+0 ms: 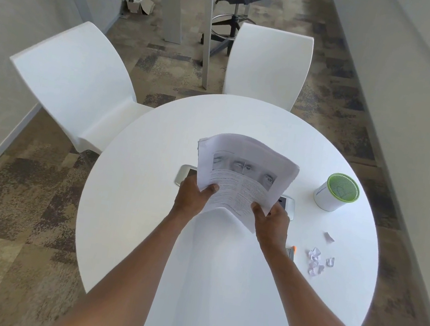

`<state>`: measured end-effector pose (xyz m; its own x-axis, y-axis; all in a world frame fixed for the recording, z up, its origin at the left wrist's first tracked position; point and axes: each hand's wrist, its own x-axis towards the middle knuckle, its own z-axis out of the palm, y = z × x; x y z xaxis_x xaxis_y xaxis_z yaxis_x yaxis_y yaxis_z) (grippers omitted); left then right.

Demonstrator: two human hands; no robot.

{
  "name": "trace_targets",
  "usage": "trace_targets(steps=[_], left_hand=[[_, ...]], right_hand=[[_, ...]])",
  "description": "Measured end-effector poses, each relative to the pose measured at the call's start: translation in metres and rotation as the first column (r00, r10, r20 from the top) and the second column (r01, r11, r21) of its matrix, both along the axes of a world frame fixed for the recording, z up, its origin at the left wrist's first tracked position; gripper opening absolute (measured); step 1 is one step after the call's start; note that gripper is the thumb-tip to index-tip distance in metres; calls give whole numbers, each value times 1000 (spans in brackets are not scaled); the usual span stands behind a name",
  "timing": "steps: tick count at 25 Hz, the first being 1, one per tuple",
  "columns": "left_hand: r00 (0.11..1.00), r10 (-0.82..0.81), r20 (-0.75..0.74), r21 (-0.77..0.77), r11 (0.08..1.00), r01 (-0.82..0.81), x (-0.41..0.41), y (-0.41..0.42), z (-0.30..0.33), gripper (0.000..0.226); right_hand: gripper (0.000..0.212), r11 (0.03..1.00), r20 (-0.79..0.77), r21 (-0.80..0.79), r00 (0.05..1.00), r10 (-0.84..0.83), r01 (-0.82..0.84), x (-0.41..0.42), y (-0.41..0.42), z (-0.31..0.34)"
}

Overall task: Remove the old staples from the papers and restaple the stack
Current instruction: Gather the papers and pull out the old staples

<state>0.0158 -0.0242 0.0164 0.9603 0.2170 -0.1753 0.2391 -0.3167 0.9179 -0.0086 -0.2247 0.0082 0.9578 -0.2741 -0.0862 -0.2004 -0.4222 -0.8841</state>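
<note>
while hands [195,196] hold papers [244,173], round white table [145,208], patchy carpet [20,203].

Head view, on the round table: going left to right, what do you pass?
Left hand → paper stack → right hand → paper scraps → green-topped cup.

A round white worktop [141,235] stands on mottled brown-and-tan carpet [20,203]. Two white chairs [81,81] [268,67] sit at its far edge, pale walls [415,81] on both sides.
</note>
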Motion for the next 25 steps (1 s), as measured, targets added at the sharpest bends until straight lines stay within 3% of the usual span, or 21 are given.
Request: trace_targets(steps=[3,6,8,11,13,15,19,25], left_hand=[[1000,-10,7,76,997,9,2,-7,-6,32],[1000,3,0,81,997,-3,6,-9,-1,31],[999,28,-28,-58,998,-30,9,-2,4,30],[989,140,-44,-345,927,-147,9,9,12,20],[983,174,-57,-522,834,-178,5,8,18,22],[983,171,-62,-633,755,-171,0,2,21,33],[994,101,-26,-739,668,-88,-9,-13,19,54],[999,40,-17,-785,618,-38,-10,-22,23,65]], right_hand=[[16,1000,-20,20,1000,-16,17,-1,-1,-6],[18,999,-19,45,1000,-23,24,4,-4,0],[24,989,-1,132,997,-72,71,3,-7,8],[62,947,-131,282,984,-120,153,-3,-13,9],[62,863,-233,498,972,40,83,-6,-14,5],[50,739,-213,674,958,192,2,-4,-12,7],[36,683,-76,726,976,205,-87,7,-6,13],[33,689,-56,718,979,198,-98,8,-12,16]])
